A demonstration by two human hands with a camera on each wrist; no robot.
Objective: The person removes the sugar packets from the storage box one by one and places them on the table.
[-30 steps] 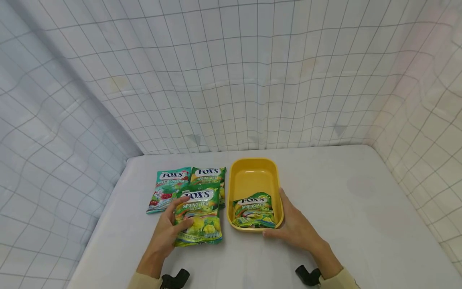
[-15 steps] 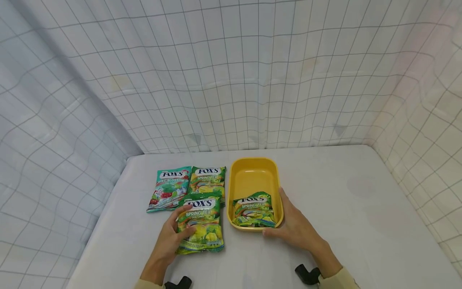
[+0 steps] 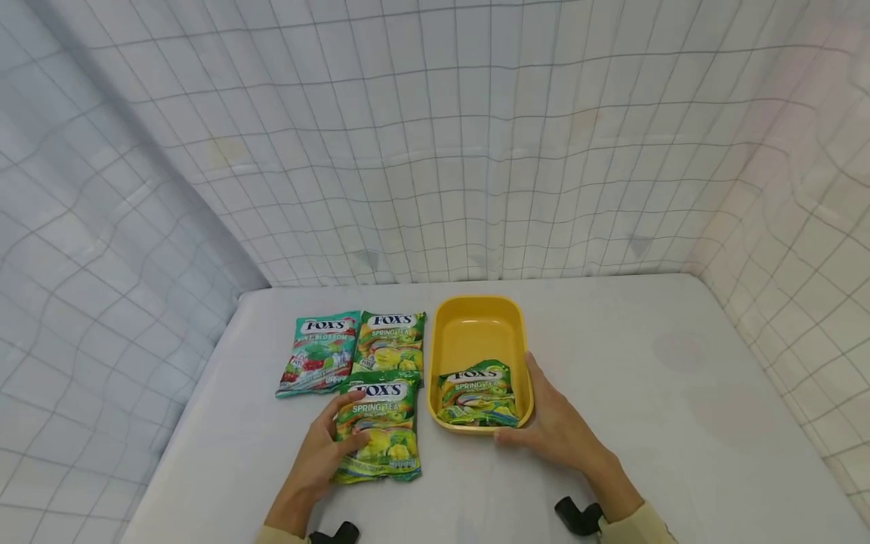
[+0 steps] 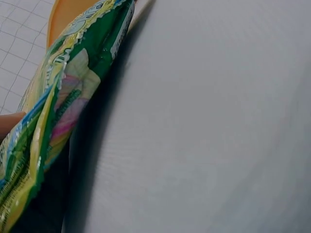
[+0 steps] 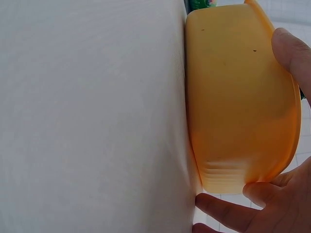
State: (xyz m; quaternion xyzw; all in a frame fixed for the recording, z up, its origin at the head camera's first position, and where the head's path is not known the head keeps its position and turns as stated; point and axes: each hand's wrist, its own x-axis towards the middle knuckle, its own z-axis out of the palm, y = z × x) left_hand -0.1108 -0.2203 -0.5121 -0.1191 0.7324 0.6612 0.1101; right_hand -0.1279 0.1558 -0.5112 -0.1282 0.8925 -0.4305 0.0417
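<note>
In the head view my left hand [image 3: 319,453] grips a green Fox's Spring Tea candy bag [image 3: 381,431] by its left side, thumb and fingers on its front. The left wrist view shows that candy bag [image 4: 73,92] edge-on, with a dark shadow between it and the table. My right hand [image 3: 553,423] holds the near right corner of a yellow plastic tub [image 3: 469,336]. One more Spring Tea bag [image 3: 479,397] lies in the tub's near half. From the right wrist, the thumb is on the tub's rim and fingertips touch its side [image 5: 238,97].
Behind the held bag lie a teal Fox's Mint Blossom bag [image 3: 319,355] and another Spring Tea bag [image 3: 390,344], side by side. All stand on a white-covered table [image 3: 646,393]. Grid-patterned white curtains [image 3: 462,151] enclose the back and sides.
The left hand has drawn its candy bag toward me and slightly right, uncovering more of the bags behind it. The right hand and the tub have stayed in place.
</note>
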